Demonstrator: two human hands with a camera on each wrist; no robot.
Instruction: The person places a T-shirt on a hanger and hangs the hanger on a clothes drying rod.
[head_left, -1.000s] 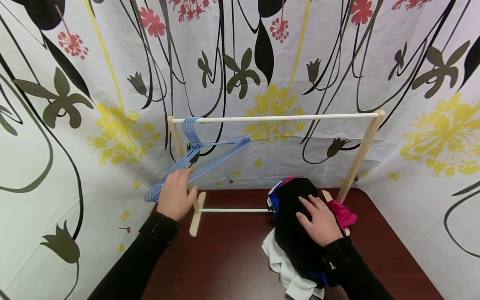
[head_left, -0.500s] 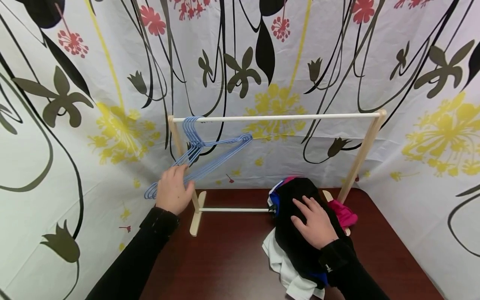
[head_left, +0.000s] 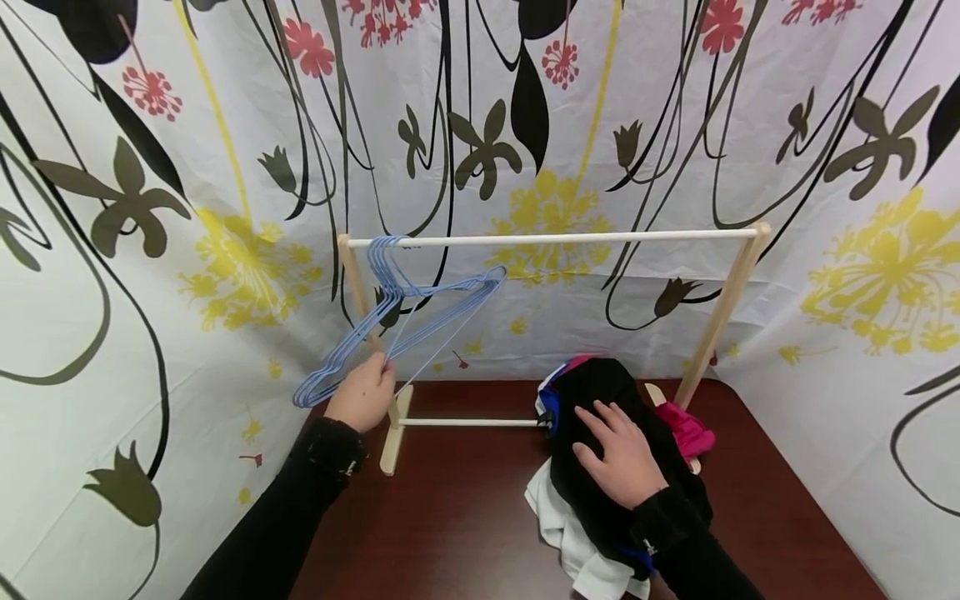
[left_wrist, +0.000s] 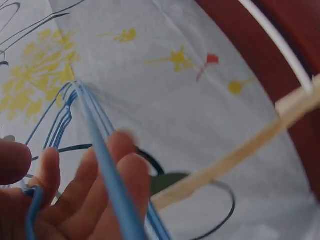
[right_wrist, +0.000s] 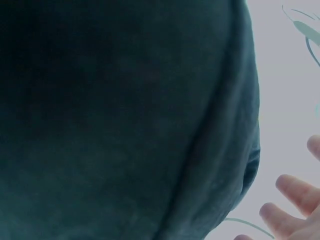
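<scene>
Several blue hangers (head_left: 336,358) hang bunched by their hooks at the left end of the rack's top rail (head_left: 562,238). My left hand (head_left: 365,392) grips the lower part of one hanger, which stands a little apart from the bunch. In the left wrist view, the curled fingers (left_wrist: 132,175) lie close about a blue hanger bar (left_wrist: 107,165). My right hand (head_left: 621,458) spreads its fingers over a black garment (head_left: 588,392) on top of a clothes pile. The dark cloth (right_wrist: 125,125) fills most of the right wrist view.
The wooden rack's right post (head_left: 716,321) rises behind the pile. White cloth (head_left: 558,508) sticks out at the pile's front, and pink cloth (head_left: 684,429) at its right. A dark red table (head_left: 435,517) lies beneath, with a flowered curtain (head_left: 555,133) around it.
My left hand has moved slightly right and down and taken hold of one hanger, drawing it apart from the others. The right hand has shifted a little left over the black garment.
</scene>
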